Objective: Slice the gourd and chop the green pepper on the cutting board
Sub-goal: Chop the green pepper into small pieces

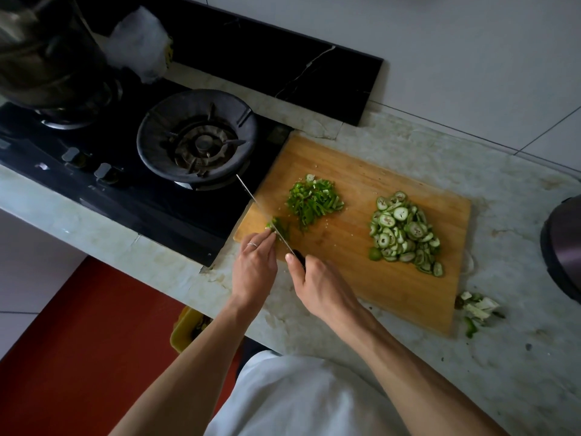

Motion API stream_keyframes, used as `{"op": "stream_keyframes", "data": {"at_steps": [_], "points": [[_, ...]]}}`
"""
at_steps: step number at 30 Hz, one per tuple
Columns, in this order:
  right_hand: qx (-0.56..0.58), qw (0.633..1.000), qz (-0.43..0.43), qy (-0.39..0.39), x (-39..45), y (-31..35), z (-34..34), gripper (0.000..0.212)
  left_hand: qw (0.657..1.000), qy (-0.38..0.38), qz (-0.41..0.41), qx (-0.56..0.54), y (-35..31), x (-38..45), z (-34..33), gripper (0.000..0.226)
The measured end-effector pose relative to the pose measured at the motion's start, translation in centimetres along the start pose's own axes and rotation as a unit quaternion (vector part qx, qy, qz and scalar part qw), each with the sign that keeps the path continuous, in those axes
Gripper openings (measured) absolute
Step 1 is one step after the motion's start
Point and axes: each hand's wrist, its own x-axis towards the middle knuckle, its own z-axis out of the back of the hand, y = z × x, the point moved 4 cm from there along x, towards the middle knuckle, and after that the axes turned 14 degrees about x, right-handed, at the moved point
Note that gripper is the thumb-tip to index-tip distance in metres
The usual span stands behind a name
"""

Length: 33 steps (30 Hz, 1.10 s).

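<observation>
The last stub of green pepper [276, 226] sits at the near-left corner of the wooden cutting board [361, 247], pinned by the left hand [256, 267] while the right hand [317, 286] grips the knife [267, 215] against it. With so little left, curled fingertips and short, even strokes look wise; chopped pepper [312, 199] and gourd slices [405, 234] lie piled beyond
</observation>
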Motion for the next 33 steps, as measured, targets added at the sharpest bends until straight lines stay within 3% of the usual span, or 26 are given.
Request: {"op": "stream_keyframes", "data": {"at_steps": [23, 33], "points": [[0.006, 1.000, -0.014, 0.001, 0.1, -0.1, -0.3, 0.048, 0.998, 0.001, 0.048, -0.052, -0.3, 0.2, 0.4, 0.022], [-0.018, 1.000, -0.004, -0.004, 1.5, 0.5, -1.3, 0.054, 0.995, 0.013, 0.061, -0.072, -0.4, 0.1, 0.4, 0.018]]}}
